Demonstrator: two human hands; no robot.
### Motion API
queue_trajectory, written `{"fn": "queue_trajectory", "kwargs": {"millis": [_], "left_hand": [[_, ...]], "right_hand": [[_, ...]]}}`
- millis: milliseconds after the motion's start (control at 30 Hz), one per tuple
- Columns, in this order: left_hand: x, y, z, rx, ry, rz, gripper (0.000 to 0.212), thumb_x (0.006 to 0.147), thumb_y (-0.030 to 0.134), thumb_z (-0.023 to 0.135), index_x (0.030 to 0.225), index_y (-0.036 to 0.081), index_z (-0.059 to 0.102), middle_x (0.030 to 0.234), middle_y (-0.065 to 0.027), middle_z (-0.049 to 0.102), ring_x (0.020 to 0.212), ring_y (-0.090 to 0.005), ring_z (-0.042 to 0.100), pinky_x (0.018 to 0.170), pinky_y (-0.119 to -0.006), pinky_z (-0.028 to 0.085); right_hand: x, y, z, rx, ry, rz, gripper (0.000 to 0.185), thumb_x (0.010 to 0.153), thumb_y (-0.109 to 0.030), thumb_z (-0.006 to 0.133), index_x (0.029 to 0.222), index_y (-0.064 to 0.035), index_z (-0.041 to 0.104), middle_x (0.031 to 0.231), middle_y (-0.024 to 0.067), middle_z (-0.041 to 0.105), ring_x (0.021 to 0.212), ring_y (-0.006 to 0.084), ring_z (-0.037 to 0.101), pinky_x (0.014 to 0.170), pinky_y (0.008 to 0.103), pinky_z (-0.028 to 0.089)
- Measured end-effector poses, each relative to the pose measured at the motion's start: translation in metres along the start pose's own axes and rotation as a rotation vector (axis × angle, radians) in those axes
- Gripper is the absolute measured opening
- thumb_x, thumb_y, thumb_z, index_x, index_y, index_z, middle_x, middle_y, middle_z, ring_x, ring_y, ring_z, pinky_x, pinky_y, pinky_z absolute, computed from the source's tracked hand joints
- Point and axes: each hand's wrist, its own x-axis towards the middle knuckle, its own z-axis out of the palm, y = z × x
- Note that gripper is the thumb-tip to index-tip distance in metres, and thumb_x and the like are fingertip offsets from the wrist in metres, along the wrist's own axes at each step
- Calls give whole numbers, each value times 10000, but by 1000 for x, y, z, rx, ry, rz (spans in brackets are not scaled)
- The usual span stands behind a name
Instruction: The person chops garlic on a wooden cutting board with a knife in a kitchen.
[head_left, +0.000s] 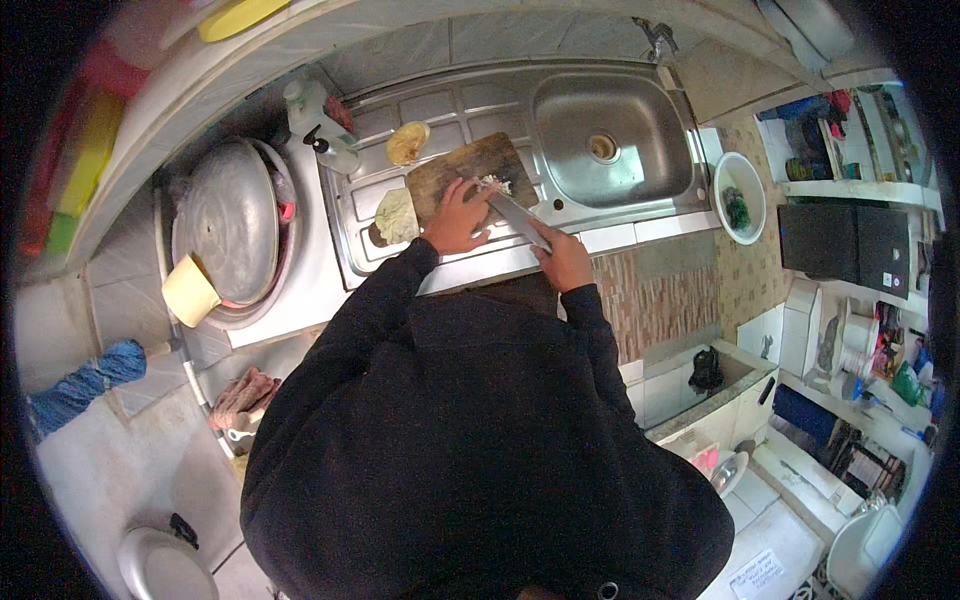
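Note:
My right hand (564, 259) grips a broad-bladed kitchen knife (517, 217), its blade slanting up and left onto a dark wooden cutting board (480, 154). Finely chopped pale pieces (496, 184) lie at the blade's far end. Fingers spread, my left hand (457, 217) rests over the board's near left part, its fingertips beside the pieces; whether it pins anything under them cannot be seen. Left of the board lies a pale green leaf, perhaps cabbage (397, 216), with something dark partly under it. A small yellowish dish (407, 143) with brownish contents stands behind.
The board sits on a steel drainboard beside a sink basin (611, 180). A pump bottle (336, 154) stands at the back left. Farther left are a large metal lid (229, 221) and a yellow cup (190, 291). A white tub (739, 199) stands right of the sink.

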Motion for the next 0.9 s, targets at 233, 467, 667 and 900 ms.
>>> {"fn": "queue_trajectory", "kwargs": {"millis": [233, 467, 667, 900], "left_hand": [[7, -11, 5, -32, 99, -58, 401, 890, 421, 613, 929, 23, 629, 1507, -161, 431, 1403, -407, 326, 1202, -575, 165], [2, 0, 30, -27, -13, 255, 387, 845, 434, 642, 910, 53, 656, 1387, -130, 547, 1357, -381, 392, 1200, -578, 187], [5, -9, 26, -1, 37, 160, 407, 872, 452, 607, 932, 52, 647, 1414, -136, 528, 1378, -372, 385, 1211, -566, 169], [20, -5, 31, 38, 45, 268, 460, 906, 468, 569, 1046, 35, 640, 1481, -142, 465, 1441, -374, 304, 1225, -580, 116]], "right_hand": [[-14, 31, -18, 157, -7, 131, 526, 852, -137, 729, 1361, -175, 605, 1146, 223, 686, 999, 369, 688, 864, 412, 545], [-19, 51, -22, 250, 110, 149, 522, 844, -115, 728, 1351, -153, 612, 1143, 232, 685, 1012, 376, 682, 878, 419, 538], [-23, 62, -14, 304, 97, 190, 535, 849, -124, 720, 1368, -171, 599, 1164, 243, 673, 1047, 401, 668, 904, 438, 535], [-18, 51, -9, 232, 117, 121, 558, 846, -74, 731, 1380, -171, 601, 1110, 203, 709, 799, 227, 649, 780, 331, 520]]}}
